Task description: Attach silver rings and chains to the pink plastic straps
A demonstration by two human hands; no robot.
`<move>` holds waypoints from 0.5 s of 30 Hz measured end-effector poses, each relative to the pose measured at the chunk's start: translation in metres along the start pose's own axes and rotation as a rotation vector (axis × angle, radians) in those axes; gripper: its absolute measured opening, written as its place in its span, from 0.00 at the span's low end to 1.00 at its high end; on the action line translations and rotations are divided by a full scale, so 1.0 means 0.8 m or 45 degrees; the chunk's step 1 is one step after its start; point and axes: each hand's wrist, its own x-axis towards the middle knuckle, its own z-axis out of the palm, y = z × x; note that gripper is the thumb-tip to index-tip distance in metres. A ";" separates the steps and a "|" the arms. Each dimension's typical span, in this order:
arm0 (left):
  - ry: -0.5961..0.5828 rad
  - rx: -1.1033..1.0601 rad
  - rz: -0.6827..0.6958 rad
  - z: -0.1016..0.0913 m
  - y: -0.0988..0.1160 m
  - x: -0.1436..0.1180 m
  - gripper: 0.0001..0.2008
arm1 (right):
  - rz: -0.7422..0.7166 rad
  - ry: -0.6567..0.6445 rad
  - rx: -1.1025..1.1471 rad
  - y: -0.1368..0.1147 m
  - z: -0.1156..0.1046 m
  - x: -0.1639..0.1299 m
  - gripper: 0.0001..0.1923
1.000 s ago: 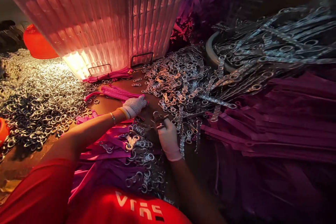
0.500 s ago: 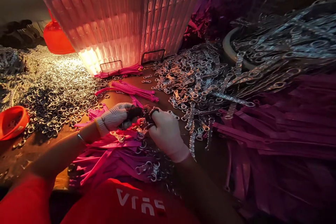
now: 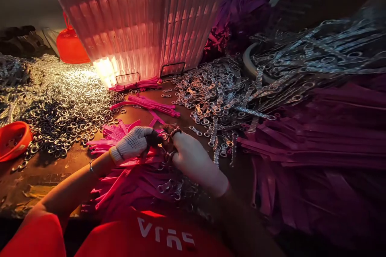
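Note:
My left hand [image 3: 132, 144], in a dotted knit glove with dark fingertips, is pinched closed; what lies between its fingers is hidden. Facing it, my right hand [image 3: 196, 160] wears a pale glove with dark fingertips and curls closed around small metal rings [image 3: 165, 147]. The fingertips of both hands nearly meet. Under the hands, a heap of pink straps [image 3: 129, 186] spreads over the table, with loose metal links [image 3: 177, 188] at its right. Just beyond them a small bundle of pink straps [image 3: 153, 106] rests on the brown table top [image 3: 132, 115].
Many metal rings [image 3: 69, 110] are piled at left beside an orange bowl [image 3: 25, 142]. An orange lamp [image 3: 70, 46] hangs by a ribbed translucent panel [image 3: 129, 36]. Metal links [image 3: 208, 92], a loaded basin [image 3: 251, 62] and purple-pink straps [image 3: 301, 140] crowd the right.
My hands stay close together, with the fingers shifting slightly around the small parts. My left hand has turned a little, showing more of the dotted glove. The view has swung slightly to the right.

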 end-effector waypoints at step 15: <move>0.014 0.339 0.152 -0.046 0.029 -0.018 0.06 | -0.131 -0.233 -0.144 -0.015 -0.006 -0.008 0.10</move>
